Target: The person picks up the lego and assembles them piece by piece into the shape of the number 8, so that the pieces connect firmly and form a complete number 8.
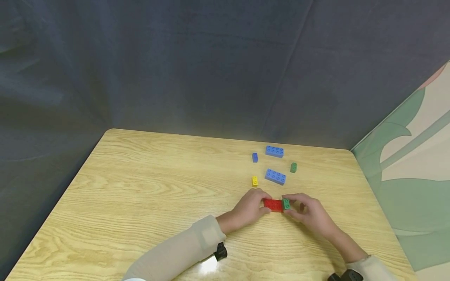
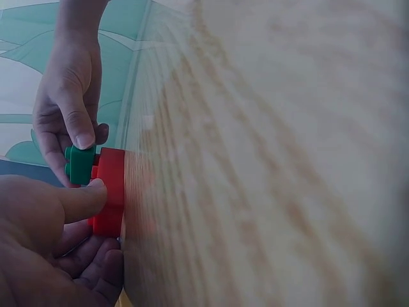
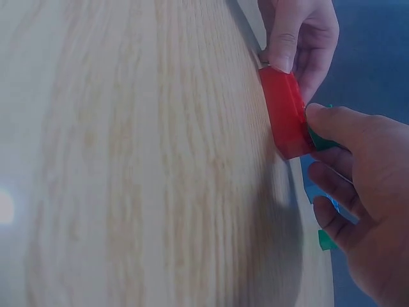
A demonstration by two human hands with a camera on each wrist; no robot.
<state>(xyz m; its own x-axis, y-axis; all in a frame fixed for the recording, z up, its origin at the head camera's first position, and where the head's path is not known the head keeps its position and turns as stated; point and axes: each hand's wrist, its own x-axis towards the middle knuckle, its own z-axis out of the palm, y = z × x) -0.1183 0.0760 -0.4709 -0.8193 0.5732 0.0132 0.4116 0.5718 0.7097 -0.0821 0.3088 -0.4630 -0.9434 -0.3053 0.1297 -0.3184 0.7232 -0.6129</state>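
Observation:
A long red building brick (image 1: 272, 205) lies crosswise between the two hands, its base on the wooden tabletop. My left hand (image 1: 247, 207) pinches its left end between thumb and fingers. At the right end, a small green two-stud brick (image 1: 286, 203) sits over the red studs, set crosswise to the long brick. My right hand (image 1: 313, 214) pinches this green brick by its two ends. In the left wrist view, the green brick (image 2: 80, 166) is at the top of the red brick (image 2: 113, 192). Fingers partly cover both bricks in the right wrist view.
Beyond the hands lie two long blue bricks (image 1: 275, 176), a small blue brick (image 1: 254, 157), a yellow brick (image 1: 254, 181) and another green brick (image 1: 293, 167). A dark curtain (image 1: 211, 70) hangs behind the table (image 1: 140, 187); patterned fabric (image 1: 415, 203) borders its right side.

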